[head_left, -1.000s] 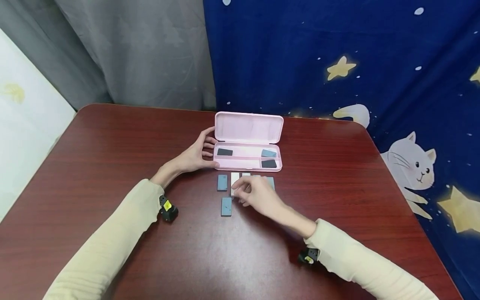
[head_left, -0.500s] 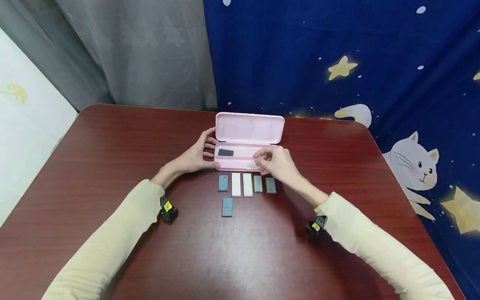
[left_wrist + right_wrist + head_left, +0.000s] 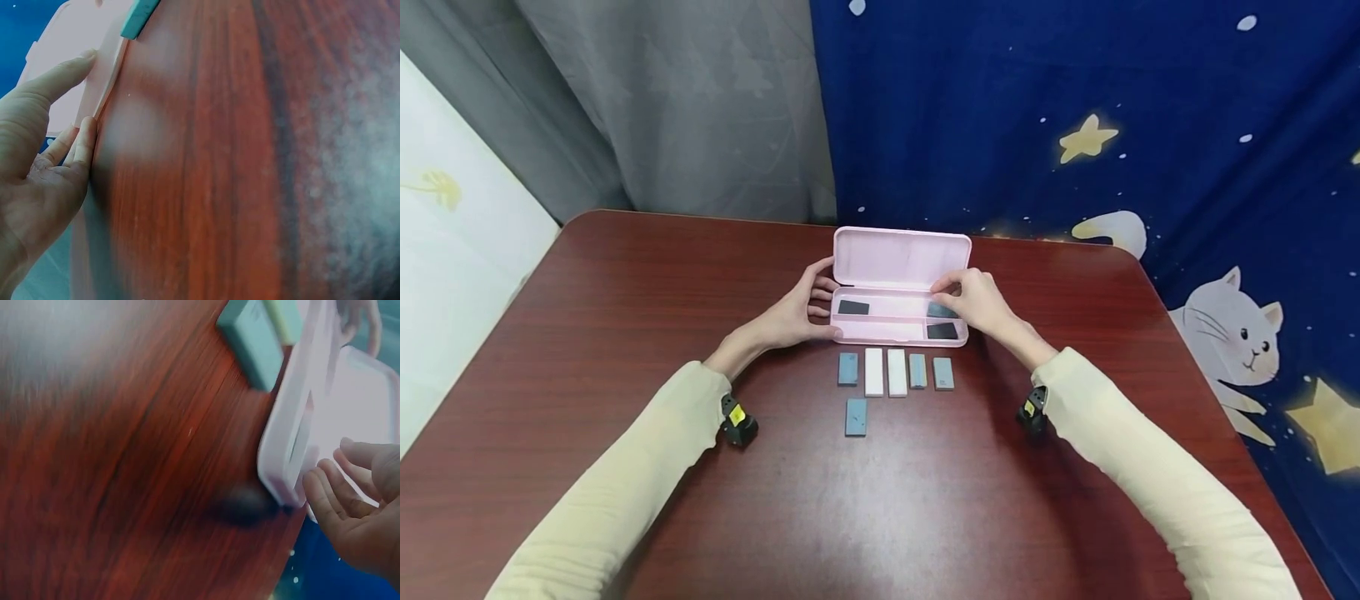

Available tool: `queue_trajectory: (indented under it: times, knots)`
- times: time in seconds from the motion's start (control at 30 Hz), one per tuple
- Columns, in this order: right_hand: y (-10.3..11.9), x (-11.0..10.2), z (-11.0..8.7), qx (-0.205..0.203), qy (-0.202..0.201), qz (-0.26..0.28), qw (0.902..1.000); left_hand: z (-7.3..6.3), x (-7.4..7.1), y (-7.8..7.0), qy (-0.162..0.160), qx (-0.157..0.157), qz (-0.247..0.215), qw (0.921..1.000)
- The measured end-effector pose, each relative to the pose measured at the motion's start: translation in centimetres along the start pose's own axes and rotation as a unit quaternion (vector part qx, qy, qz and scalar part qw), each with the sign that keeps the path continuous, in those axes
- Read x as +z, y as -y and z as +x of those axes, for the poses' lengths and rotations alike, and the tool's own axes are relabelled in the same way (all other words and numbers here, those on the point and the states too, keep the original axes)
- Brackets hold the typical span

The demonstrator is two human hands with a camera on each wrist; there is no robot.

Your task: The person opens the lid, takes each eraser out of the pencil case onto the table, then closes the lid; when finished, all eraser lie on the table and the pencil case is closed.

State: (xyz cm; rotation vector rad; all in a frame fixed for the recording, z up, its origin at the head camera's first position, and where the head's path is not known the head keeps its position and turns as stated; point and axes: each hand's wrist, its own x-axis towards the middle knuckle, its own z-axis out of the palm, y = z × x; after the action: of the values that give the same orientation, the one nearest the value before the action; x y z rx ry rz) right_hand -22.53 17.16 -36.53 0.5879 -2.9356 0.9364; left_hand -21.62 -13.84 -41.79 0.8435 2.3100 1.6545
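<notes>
An open pink pencil case (image 3: 887, 341) stands near the back of the table, its lid (image 3: 895, 256) raised. My left hand (image 3: 788, 318) holds the case's left end, thumb at the front corner and fingers along the side. Over the back right compartment is my right hand (image 3: 981, 304), fingers bent, close above a blue-grey block (image 3: 938, 310) that it partly hides. The right wrist view shows nothing between its thumb and fingers. One dark flat block (image 3: 853, 307) lies in the back compartment's left end; another dark block (image 3: 942, 332) lies at the front compartment's right.
In front of the case stands a row of small blocks: a blue one (image 3: 847, 369), two white ones (image 3: 885, 372) and two grey-blue ones (image 3: 943, 373). One more blue block (image 3: 855, 417) lies nearer me. Curtains hang behind the reddish-brown table (image 3: 700, 275).
My right hand has moved from the blocks on the table up to the case, then a little further back and right over the back compartment. My left hand stays on the case.
</notes>
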Motion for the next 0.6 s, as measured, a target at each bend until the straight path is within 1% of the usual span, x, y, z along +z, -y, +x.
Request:
queue_trajectory:
  times: [0.07, 0.17, 0.27, 0.33, 0.43, 0.6]
  knots:
    - [-0.28, 0.09, 0.17, -0.011, 0.016, -0.026, 0.9995, 0.0, 0.13, 0.01, -0.001, 0.0, 0.0, 1.0]
    - [-0.15, 0.27, 0.45, -0.02, 0.054, -0.062, 0.9964, -0.1, 0.12, -0.13, -0.005, -0.001, -0.001, 1.0]
    - [0.25, 0.34, 0.61, -0.014, 0.082, -0.087, 0.9927, -0.13, 0.09, -0.22, -0.005, -0.001, 0.0, 1.0]
    - [0.41, 0.36, 0.66, -0.007, 0.089, -0.1, 0.991, -0.03, 0.12, -0.2, -0.003, 0.0, -0.001, 1.0]
    - [0.41, 0.41, 0.71, -0.011, 0.09, -0.114, 0.9892, 0.11, 0.2, -0.15, 0.0, 0.002, 0.0, 1.0]
    - [0.25, 0.57, 0.67, -0.026, 0.09, -0.116, 0.9888, 0.07, 0.21, -0.14, -0.001, -0.001, -0.001, 1.0]
